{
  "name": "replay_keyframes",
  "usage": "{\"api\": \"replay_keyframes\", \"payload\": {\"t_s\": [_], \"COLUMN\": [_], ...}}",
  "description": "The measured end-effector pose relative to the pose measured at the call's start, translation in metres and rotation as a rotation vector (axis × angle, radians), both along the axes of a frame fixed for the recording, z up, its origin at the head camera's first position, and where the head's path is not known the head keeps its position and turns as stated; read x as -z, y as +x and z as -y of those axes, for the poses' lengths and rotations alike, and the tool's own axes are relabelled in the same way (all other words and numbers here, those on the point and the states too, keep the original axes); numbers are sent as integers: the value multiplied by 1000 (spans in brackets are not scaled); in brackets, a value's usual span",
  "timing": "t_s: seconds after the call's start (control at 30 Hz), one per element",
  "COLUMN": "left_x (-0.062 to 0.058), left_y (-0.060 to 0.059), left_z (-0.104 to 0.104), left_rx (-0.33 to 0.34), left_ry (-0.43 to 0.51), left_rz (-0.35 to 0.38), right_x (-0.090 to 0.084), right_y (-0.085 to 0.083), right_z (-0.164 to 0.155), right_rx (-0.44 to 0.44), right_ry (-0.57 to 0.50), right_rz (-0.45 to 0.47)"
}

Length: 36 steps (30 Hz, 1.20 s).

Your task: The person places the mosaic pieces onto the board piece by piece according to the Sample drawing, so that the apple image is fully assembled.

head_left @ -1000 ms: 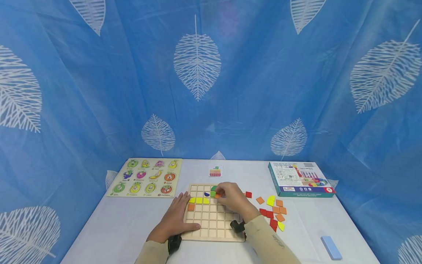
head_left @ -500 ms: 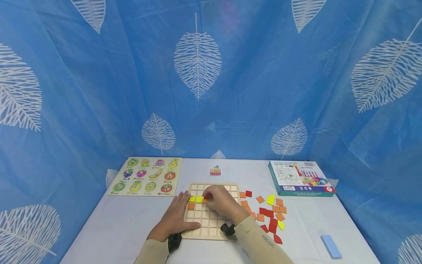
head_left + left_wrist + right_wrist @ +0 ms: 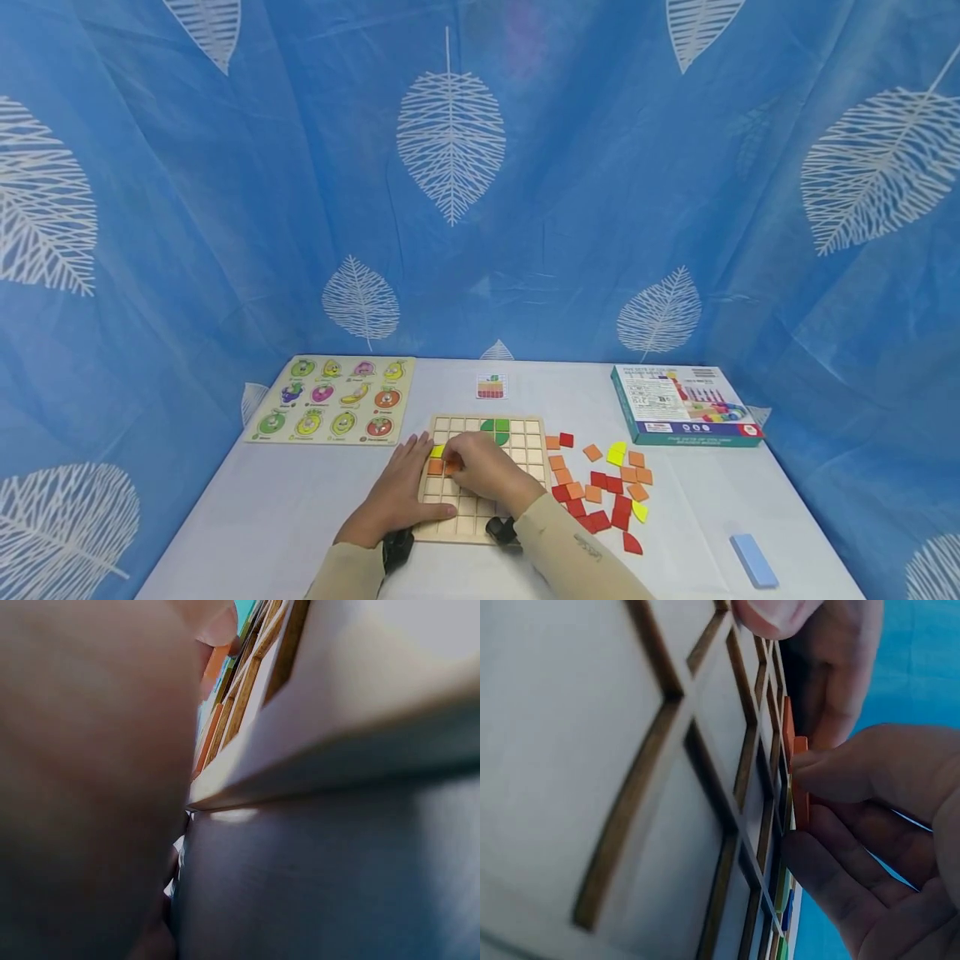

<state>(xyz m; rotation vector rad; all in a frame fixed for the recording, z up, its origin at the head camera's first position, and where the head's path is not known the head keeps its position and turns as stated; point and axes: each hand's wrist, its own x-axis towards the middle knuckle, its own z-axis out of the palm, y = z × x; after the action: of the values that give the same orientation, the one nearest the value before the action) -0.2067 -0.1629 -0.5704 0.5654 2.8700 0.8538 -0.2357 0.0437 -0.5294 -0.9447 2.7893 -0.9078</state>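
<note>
A wooden grid board (image 3: 465, 528) lies on the white table. My right hand (image 3: 489, 468) pinches an orange square tile (image 3: 802, 784) between thumb and fingers, over a cell just right of a seated orange tile (image 3: 434, 467). The left hand (image 3: 401, 493) rests along the board's left side, fingers extended and thumb over its lower left part. A yellow tile (image 3: 437, 451) shows behind the seated orange one. Green pieces (image 3: 501, 427) sit in the far rows. The right hand hides the cells beneath it in the head view.
Loose orange and red tiles (image 3: 621, 512), with a few yellow pieces (image 3: 616, 453), lie right of the board. Behind it is a small picture card (image 3: 492, 386). A fruit puzzle board (image 3: 330, 400) is at left, a game box (image 3: 686, 406) at right, a blue block (image 3: 753, 561) nearer.
The right hand has moved left and nearer across the board with the orange tile, uncovering the green pieces and more loose tiles. My left hand has stayed in place.
</note>
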Motion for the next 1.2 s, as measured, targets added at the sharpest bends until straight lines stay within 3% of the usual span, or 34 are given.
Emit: {"api": "replay_keyframes", "payload": {"t_s": [0.3,1.2], "left_x": [-2,0], "left_y": [0,-1], "left_z": [0,0], "left_rx": [-4,3], "left_ry": [-22,-14], "left_rz": [-7,-14], "right_x": [3,5], "right_y": [-2,-1], "right_z": [5,7], "right_rx": [17,35], "right_ry": [45,21], "right_rz": [-19,-9]}}
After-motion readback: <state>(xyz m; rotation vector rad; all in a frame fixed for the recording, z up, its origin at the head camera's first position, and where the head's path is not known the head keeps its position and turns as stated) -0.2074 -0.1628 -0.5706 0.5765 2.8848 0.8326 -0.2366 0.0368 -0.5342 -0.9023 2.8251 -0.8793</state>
